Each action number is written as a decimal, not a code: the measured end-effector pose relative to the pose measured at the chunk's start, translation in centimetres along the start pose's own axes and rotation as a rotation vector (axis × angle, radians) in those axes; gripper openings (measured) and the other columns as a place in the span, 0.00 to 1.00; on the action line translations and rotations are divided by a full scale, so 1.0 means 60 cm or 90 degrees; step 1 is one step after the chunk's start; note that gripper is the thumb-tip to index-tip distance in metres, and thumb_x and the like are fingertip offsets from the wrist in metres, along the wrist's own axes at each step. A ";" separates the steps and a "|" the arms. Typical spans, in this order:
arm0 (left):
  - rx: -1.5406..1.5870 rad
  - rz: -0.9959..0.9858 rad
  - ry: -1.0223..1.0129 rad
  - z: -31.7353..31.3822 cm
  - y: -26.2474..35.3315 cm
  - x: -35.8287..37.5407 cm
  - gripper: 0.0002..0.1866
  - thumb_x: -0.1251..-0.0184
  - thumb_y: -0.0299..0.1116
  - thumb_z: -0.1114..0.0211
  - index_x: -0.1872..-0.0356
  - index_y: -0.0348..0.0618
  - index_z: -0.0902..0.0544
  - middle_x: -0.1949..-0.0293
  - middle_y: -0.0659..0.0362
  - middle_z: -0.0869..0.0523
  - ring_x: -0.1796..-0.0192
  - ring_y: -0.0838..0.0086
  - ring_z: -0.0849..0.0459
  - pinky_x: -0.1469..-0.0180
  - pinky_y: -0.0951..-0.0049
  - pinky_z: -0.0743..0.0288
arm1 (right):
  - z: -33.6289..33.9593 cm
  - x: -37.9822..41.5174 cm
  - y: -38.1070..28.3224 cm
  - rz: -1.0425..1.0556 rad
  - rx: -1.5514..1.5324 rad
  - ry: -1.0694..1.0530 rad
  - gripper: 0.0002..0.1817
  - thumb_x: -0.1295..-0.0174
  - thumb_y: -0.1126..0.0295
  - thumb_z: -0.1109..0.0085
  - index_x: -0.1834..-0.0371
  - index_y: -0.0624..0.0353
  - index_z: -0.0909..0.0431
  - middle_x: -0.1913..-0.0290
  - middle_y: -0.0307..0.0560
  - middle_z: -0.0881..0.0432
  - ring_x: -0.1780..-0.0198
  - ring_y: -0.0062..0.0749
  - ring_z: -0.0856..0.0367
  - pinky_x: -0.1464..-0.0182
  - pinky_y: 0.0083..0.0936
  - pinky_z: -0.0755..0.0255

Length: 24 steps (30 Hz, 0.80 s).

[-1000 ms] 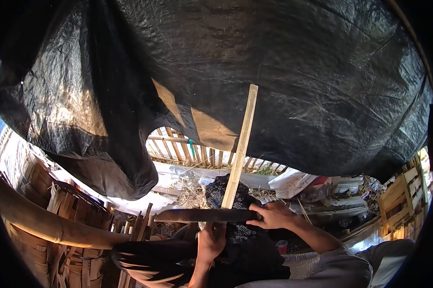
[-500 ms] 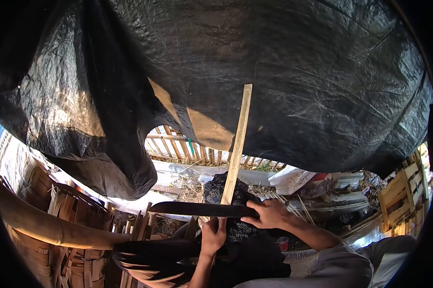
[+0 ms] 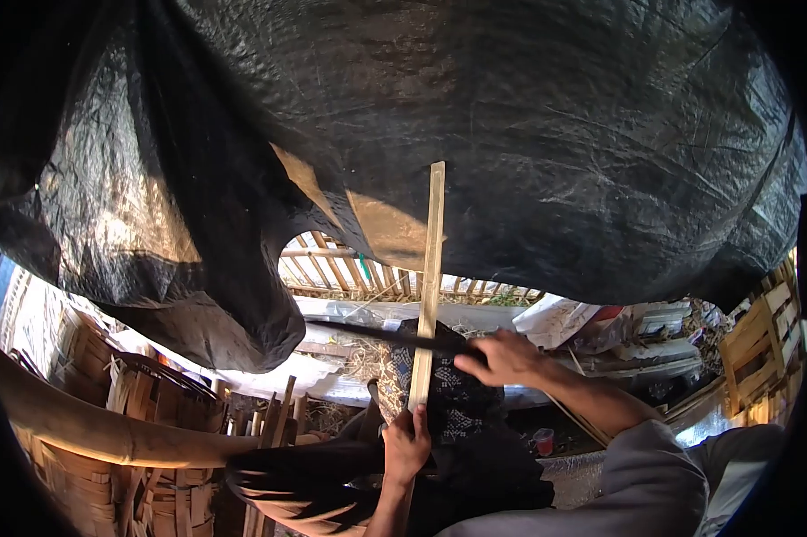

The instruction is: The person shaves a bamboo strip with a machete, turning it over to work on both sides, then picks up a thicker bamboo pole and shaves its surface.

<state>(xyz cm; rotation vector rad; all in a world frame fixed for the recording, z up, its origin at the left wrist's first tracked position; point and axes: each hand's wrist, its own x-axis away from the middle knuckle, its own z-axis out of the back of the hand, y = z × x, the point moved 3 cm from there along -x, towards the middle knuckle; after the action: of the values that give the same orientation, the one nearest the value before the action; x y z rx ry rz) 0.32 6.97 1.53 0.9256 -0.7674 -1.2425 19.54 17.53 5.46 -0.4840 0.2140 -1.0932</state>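
Observation:
A long pale strip of bamboo or wood stands nearly upright in front of me, its lower part over my patterned dark cloth. My left hand is closed round the strip near its lower end, thumb along it. My right hand grips the handle of a long dark blade. The blade points left and crosses the strip above my left hand; its edge is blurred, and whether it touches the strip cannot be made out.
A black plastic sheet hangs ahead. At the left are a thick bamboo pole and woven baskets. Wooden slats stand at the right, and a small cup sits low beside my leg.
My right hand and the blade have moved up along the strip, away from my left hand, and the blade now tilts. The strip stands more upright; my left hand is slightly lower.

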 end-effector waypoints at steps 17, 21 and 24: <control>0.250 0.299 -0.169 0.030 -0.033 0.032 0.27 0.25 0.50 0.60 0.80 0.38 0.35 0.87 0.57 0.35 0.85 0.74 0.34 0.78 0.68 0.39 | -0.015 0.030 -0.019 0.090 0.007 -0.006 0.34 0.41 0.36 0.54 0.59 0.59 0.19 0.83 0.53 0.22 0.75 0.47 0.17 0.70 0.41 0.22; 0.164 0.235 -0.198 0.044 -0.038 0.035 0.29 0.25 0.53 0.63 0.80 0.39 0.33 0.88 0.59 0.33 0.85 0.73 0.33 0.79 0.68 0.38 | -0.016 0.032 -0.020 0.092 0.050 -0.018 0.35 0.41 0.34 0.56 0.59 0.58 0.19 0.83 0.53 0.21 0.75 0.48 0.17 0.70 0.40 0.22; 0.037 0.133 -0.176 0.051 -0.014 0.033 0.32 0.27 0.57 0.64 0.79 0.38 0.32 0.87 0.61 0.31 0.84 0.74 0.32 0.79 0.68 0.37 | 0.005 0.034 -0.026 0.081 0.119 -0.042 0.34 0.42 0.33 0.56 0.59 0.56 0.19 0.82 0.53 0.21 0.75 0.49 0.17 0.71 0.40 0.22</control>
<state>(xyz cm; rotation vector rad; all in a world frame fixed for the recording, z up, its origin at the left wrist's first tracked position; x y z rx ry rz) -2.40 4.47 2.10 0.7069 -1.0945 -1.1810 19.33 15.19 6.63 -0.3347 0.0824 -0.9608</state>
